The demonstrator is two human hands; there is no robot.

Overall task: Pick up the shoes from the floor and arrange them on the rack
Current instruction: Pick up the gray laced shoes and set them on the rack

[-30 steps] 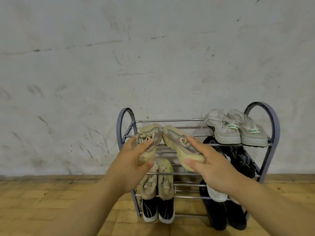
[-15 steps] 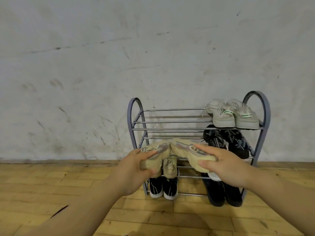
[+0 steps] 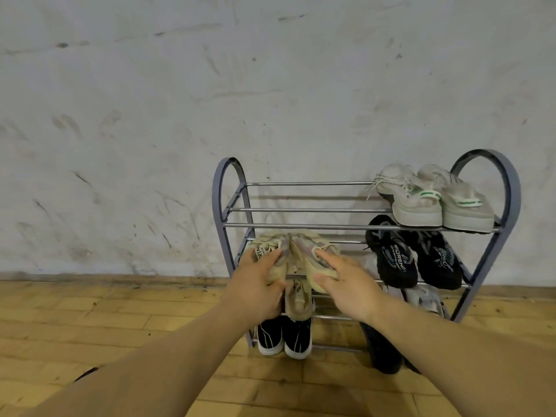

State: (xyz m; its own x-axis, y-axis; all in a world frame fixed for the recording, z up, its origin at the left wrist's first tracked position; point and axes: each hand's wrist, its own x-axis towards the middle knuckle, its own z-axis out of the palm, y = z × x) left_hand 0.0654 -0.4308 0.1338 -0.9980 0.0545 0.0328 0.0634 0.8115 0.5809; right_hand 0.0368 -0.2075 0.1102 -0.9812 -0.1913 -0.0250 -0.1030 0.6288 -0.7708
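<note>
A scuffed white wall point(image 3: 150, 115) is rising behind a wooden floor point(image 3: 90, 326), and a gray metal rack point(image 3: 301, 226) is standing against it. White shoes point(image 3: 421, 203) are sitting at the right of its top shelf, with black shoes point(image 3: 397, 260) just below them. The beige shoes point(image 3: 296, 251) are lying side by side at the left of the second shelf. The left hand point(image 3: 255, 290) is gripping one and the right hand point(image 3: 352, 284) is gripping the other, thumb underneath.

Soft, even light falls from above, throwing faint rail shadows from the rack point(image 3: 301, 226) onto the bright wall point(image 3: 180, 115); the floor point(image 3: 90, 326) line bows toward the edges, and my near forearms point(image 3: 150, 371) look slightly smeared
</note>
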